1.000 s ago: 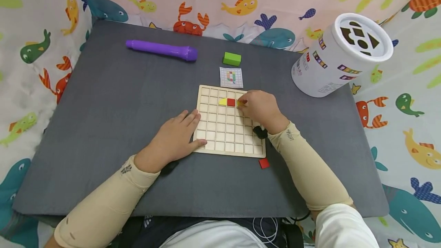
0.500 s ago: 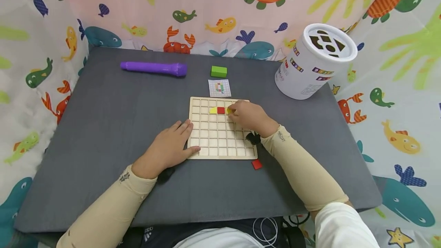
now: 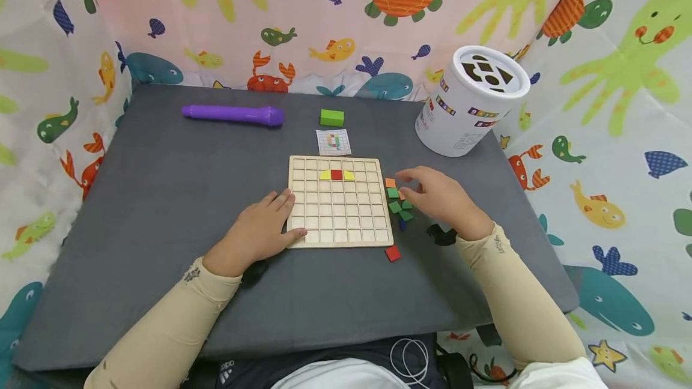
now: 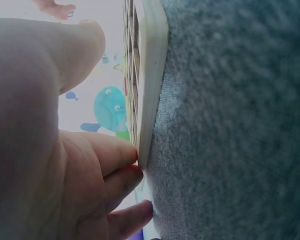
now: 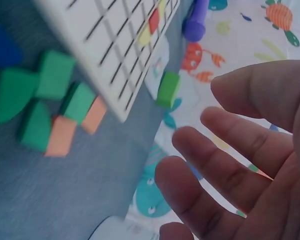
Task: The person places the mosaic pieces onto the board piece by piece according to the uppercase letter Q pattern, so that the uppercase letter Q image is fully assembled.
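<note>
A wooden grid board [image 3: 339,209] lies on the grey table. One red tile [image 3: 336,174] sits in its upper part between two yellow tiles [image 3: 349,176]. My left hand [image 3: 258,228] rests at the board's left edge, fingers straight, fingertips touching the side and thumb over the corner. To the right of the board, my right hand [image 3: 440,197] hovers with fingers spread and nothing between them. Under and beside it lie several green tiles [image 3: 395,207], orange tiles [image 3: 390,183] and a blue tile [image 3: 402,225]. A loose red tile [image 3: 393,253] lies below the board's lower right corner.
Behind the board lie a printed pattern card [image 3: 333,143] and a green block [image 3: 331,117]. A purple microphone-shaped stick [image 3: 232,114] is at the back left. On the right stands a white tub [image 3: 459,113] with shaped holes in its lid. A patterned cloth surrounds the table.
My right hand has released the second yellow tile on the board and moved right, over the loose tiles, which now show. My left hand stays at the board. The head view has shifted.
</note>
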### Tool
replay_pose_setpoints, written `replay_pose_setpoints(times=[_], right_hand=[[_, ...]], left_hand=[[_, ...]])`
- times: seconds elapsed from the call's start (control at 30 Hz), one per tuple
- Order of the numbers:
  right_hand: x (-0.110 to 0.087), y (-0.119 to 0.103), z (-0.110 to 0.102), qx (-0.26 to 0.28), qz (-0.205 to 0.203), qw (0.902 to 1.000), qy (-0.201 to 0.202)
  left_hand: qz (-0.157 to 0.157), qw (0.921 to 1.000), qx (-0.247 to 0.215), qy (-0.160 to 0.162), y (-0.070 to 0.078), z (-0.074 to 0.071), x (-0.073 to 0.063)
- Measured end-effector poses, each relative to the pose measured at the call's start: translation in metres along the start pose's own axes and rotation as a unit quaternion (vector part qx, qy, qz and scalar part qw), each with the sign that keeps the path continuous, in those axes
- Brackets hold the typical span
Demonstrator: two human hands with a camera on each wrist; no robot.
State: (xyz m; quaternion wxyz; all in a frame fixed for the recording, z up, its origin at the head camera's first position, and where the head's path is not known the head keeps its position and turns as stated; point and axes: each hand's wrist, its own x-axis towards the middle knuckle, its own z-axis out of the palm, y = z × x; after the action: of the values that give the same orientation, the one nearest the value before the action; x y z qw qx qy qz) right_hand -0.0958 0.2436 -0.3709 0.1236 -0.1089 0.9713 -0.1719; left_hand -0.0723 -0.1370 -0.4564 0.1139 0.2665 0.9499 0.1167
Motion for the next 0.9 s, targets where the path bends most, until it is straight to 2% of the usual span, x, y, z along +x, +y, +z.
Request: replay_pose_setpoints(times=[0.13,0.27,0.4,0.57,0.7,0.8,0.9], right_hand=[[-0.008,0.013,0.005,-0.008,0.012,0.9999,-0.001],[-0.006,0.023,0.014,-0.017,0.006,0.9998,-0.004],[0.002,0.032,0.025,-0.033,-0.004,0.9994,0.006],[0.008,0.037,0.028,-0.055,-0.008,0.9981,0.025],[0.018,0.042,0.034,-0.079,-0.028,0.9961,0.026],[0.028,0.045,0.040,-0.098,-0.036,0.9941,0.031],[0.034,0.047,0.044,-0.115,-0.022,0.9925,0.033]], left_hand=[[-0.003,1.0000,-0.004,-0.006,-0.002,0.000,0.001],[-0.008,0.9999,-0.006,-0.011,-0.003,0.002,0.005],[-0.015,0.9997,-0.009,-0.017,-0.004,0.004,0.006],[-0.015,0.9998,-0.009,-0.006,-0.001,-0.001,0.000],[-0.012,0.9999,-0.010,0.000,0.000,-0.002,-0.002],[-0.014,0.9998,-0.011,-0.002,-0.001,-0.001,0.000],[-0.013,0.9998,-0.006,-0.009,-0.003,0.003,0.005]])
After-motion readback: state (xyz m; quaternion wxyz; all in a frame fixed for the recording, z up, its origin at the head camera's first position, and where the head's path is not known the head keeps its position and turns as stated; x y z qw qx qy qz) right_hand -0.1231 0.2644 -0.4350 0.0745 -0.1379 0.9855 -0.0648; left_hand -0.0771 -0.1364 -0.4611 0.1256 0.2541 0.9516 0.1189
